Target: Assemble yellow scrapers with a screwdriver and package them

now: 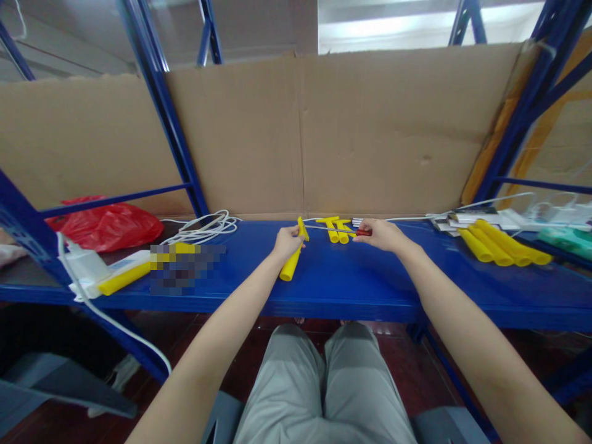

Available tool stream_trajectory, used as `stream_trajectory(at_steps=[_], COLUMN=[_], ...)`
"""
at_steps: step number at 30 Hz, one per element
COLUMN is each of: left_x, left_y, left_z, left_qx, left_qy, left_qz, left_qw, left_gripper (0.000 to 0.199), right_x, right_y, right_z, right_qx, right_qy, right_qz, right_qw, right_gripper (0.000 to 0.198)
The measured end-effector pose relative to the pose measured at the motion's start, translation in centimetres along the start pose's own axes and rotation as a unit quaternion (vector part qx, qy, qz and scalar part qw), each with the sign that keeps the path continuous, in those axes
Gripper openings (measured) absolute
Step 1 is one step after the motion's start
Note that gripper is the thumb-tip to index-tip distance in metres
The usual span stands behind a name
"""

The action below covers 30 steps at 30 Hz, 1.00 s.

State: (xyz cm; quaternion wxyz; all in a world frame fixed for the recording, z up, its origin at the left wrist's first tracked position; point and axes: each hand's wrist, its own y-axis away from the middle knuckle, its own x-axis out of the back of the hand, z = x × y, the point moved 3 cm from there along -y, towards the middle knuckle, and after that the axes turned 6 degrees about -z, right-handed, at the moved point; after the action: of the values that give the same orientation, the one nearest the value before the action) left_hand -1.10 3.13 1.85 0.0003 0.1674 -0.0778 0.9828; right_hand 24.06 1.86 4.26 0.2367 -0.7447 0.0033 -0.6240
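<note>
My left hand (287, 242) is closed around a yellow T-shaped handle (289, 269), its tube end slanting down toward me over the blue table. In my right hand (380, 233) is a screwdriver (364, 232) with a red grip, held level. Its long thin shaft runs left to the crosspiece of the handle; whether the tip sits inside it I cannot tell. Behind the shaft, two similar yellow T-shaped pieces (332, 232) lie side by side. Small pale rods (356, 222) lie just beyond my right fingers, partly hidden.
Several yellow tubes (497, 243) lie on the right of the blue table (342, 280). A coiled white cable (210, 227), a red plastic bag (111, 223) and a power strip (127, 264) are at the left. Cardboard (370, 135) stands along the back between blue posts (161, 105).
</note>
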Motion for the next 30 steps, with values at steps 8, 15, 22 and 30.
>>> stream_trajectory(at_steps=[8, 15, 22, 30], left_x=[0.0, 0.0, 0.1, 0.1], left_y=[-0.2, -0.3, -0.2, 0.0], left_z=[-0.2, -0.3, -0.3, -0.1], left_qx=[-0.003, -0.012, -0.005, -0.002], left_qy=[-0.013, -0.028, -0.021, -0.020], left_qz=[-0.007, -0.012, -0.004, -0.004], left_qw=[1.000, 0.999, 1.000, 1.000], left_gripper=[0.048, 0.043, 0.047, 0.046], right_x=[-0.2, -0.8, -1.1, -0.2], right_y=[0.1, -0.3, -0.2, 0.0], right_z=[0.4, 1.2, 0.4, 0.2], right_qx=[-0.008, 0.050, 0.012, 0.017], right_qy=[0.013, -0.063, -0.047, -0.016], right_qz=[0.047, -0.021, -0.025, -0.015], right_qw=[0.999, 0.997, 0.999, 1.000], right_gripper=[0.012, 0.015, 0.019, 0.014])
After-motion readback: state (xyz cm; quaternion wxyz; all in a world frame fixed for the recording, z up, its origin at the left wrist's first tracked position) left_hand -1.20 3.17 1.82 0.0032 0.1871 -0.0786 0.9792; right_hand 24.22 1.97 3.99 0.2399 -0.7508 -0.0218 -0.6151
